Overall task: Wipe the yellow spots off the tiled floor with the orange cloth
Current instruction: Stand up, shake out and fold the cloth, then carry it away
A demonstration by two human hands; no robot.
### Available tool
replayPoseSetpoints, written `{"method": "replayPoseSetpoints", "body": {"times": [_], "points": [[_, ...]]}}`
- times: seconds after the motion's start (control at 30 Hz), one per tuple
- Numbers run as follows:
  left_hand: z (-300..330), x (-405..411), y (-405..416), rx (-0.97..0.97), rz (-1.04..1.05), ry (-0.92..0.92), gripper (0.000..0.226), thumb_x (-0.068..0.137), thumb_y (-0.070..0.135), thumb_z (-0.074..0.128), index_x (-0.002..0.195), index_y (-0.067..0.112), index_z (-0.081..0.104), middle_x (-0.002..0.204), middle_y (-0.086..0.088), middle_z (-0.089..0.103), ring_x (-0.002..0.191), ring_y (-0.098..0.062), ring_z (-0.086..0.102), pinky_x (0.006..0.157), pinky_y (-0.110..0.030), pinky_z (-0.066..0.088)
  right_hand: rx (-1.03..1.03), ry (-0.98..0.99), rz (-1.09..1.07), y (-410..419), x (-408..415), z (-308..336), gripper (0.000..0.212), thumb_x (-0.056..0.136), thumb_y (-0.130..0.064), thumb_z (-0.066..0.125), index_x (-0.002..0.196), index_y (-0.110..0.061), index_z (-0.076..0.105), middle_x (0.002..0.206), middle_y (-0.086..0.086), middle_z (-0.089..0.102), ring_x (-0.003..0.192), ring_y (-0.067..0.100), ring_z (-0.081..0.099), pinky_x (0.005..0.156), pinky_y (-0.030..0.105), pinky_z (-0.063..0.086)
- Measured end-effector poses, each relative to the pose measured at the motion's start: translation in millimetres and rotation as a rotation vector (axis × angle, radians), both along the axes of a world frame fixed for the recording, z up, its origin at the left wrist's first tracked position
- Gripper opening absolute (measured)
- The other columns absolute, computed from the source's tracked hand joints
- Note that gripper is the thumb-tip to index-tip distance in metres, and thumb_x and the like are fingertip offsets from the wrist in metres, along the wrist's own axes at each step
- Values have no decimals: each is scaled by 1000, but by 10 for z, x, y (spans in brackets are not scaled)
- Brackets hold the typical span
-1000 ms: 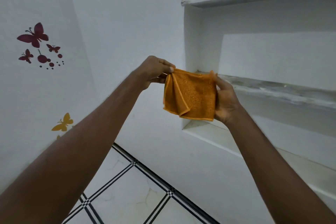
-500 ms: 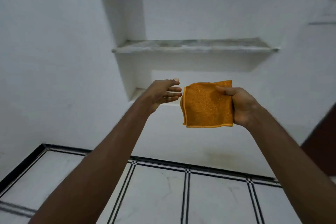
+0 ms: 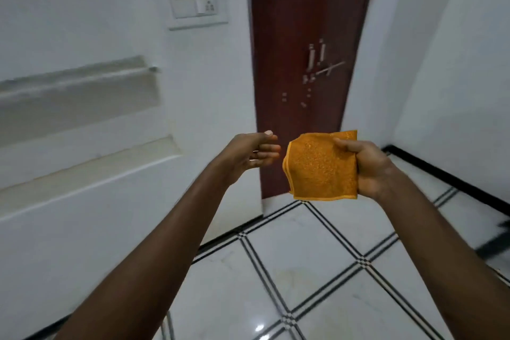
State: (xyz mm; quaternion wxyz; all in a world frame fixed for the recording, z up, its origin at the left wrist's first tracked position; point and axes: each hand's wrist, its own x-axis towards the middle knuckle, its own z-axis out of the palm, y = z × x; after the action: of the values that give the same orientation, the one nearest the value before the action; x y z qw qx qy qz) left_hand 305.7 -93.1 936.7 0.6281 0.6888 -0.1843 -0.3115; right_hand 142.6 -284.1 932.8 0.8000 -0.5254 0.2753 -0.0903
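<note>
My right hand (image 3: pixel 368 167) pinches the folded orange cloth (image 3: pixel 323 165) up before the door (image 3: pixel 300 36), left hand (image 3: pixel 252 153) loosely open beside it, floor (image 3: pixel 317 270) spots blurred, faint.

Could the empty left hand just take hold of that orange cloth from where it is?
Probably yes. The left hand is open and level with the orange cloth, beside its free edge, with nothing between them. The right hand grips only the far side.

white tiled floor (image 3: pixel 317 262), black-striped grout lines, faint yellowish smear (image 3: pixel 289 274) mid-tile.
</note>
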Motion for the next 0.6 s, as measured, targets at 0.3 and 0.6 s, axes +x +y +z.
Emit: {"method": "replayPoseSetpoints", "body": {"times": [0.3,0.6], "points": [[-476,-1353,-3298,21,-387,112,29,98,30,58,112,7,68,102,-13,74,88,-22,73,79,-30,59,47,70,-427,-2486,-2024,-321,24,100,-26,56,118,-15,67,121,19,71,104,38,68,76,50,54],[-851,-2492,-5977,58,-748,86,33,99,32,58,119,7,68,109,-12,76,101,-25,74,90,-35,58,103,115,-725,-4447,-3303,-694,32,101,-30,57,130,-18,61,124,17,69,113,41,65,89,59,53]]}}
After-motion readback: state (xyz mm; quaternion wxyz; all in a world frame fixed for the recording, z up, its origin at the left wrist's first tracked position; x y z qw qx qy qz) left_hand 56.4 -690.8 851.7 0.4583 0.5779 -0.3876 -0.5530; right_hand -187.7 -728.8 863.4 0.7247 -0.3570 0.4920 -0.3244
